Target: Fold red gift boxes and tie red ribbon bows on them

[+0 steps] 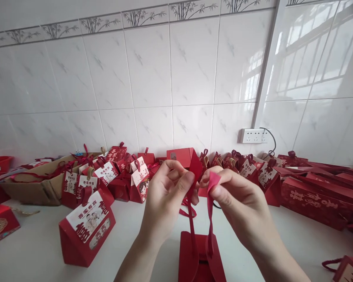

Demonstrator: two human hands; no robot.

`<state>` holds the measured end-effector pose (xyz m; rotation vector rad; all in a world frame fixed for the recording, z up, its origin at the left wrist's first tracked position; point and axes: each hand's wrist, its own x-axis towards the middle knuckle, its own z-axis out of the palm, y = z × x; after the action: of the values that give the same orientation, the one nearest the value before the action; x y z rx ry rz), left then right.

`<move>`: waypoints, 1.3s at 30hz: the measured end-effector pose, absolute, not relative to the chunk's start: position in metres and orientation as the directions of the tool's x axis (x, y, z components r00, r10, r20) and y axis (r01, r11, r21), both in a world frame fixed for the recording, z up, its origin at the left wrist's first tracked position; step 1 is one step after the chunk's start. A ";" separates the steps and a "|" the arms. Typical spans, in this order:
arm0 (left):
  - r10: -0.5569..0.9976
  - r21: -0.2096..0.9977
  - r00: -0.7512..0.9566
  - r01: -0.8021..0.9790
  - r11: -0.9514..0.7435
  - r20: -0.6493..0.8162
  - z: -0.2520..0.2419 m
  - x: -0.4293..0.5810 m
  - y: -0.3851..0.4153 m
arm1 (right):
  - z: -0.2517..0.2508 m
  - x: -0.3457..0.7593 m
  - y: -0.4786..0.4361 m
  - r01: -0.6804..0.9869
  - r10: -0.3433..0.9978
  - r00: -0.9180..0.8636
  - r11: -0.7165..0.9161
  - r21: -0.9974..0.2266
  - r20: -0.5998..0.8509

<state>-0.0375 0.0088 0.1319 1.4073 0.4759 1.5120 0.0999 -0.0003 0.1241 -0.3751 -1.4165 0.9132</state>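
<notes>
Between my forearms a red gift box (188, 258) sits on the white table, cut off by the bottom edge of the view. A red ribbon (210, 211) rises from its top in two strands. My left hand (167, 199) pinches one strand between thumb and fingers. The other strand's end is pinched in my right hand (238, 199), its pink tip folding over the thumb. Both hands are held above the box, a small gap apart. Left of them a finished-looking red candy box (88, 227) with a white printed label and a ribbon loop stands on the table.
A cardboard box (44, 188) full of red ribbons and small boxes is at the left. Several red gift boxes line the tiled wall, with larger flat red boxes (314, 201) at the right. A power strip (254, 136) with a cable hangs on the wall.
</notes>
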 end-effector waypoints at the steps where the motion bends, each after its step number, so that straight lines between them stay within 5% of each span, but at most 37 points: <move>1: 0.826 0.805 0.130 -0.351 -0.479 0.548 0.132 -0.037 0.006 | 0.125 0.100 -0.003 -0.269 0.712 -0.090 0.656 -0.705 0.697; 7: 0.768 0.769 0.084 -0.172 -0.616 0.634 0.134 -0.033 -0.009 | 0.126 0.103 -0.014 0.004 0.575 0.011 0.818 -0.575 0.818; 18: 0.806 0.847 0.268 -0.239 -0.475 0.528 0.132 -0.026 -0.016 | 0.128 0.114 -0.018 0.054 0.625 0.103 0.773 -0.632 0.774; 23: 0.834 0.852 0.209 -0.254 -0.458 0.511 0.128 -0.019 -0.012 | 0.130 0.113 -0.015 -0.192 0.770 0.087 0.636 -0.748 0.632; 28: 0.866 0.867 0.178 -0.283 -0.410 0.467 0.129 -0.019 -0.003 | 0.129 0.118 -0.005 -0.322 0.771 0.078 0.620 -0.716 0.632; 31: 0.884 0.869 0.144 -0.307 -0.388 0.446 0.129 -0.021 0.003 | 0.130 0.124 -0.006 -0.181 0.706 0.058 0.703 -0.688 0.706; 34: 0.885 0.876 0.160 -0.298 -0.379 0.437 0.128 -0.025 0.008 | 0.132 0.130 -0.012 0.040 0.621 -0.152 0.781 -0.623 0.769; 39: 0.847 0.848 0.121 -0.203 -0.490 0.518 0.126 -0.030 0.010 | 0.134 0.136 -0.014 0.181 0.619 -0.316 0.783 -0.595 0.719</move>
<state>-0.0297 0.0102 0.1260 1.5264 0.6556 1.5174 0.1356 -0.0142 0.1340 -0.6096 -1.8741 0.4976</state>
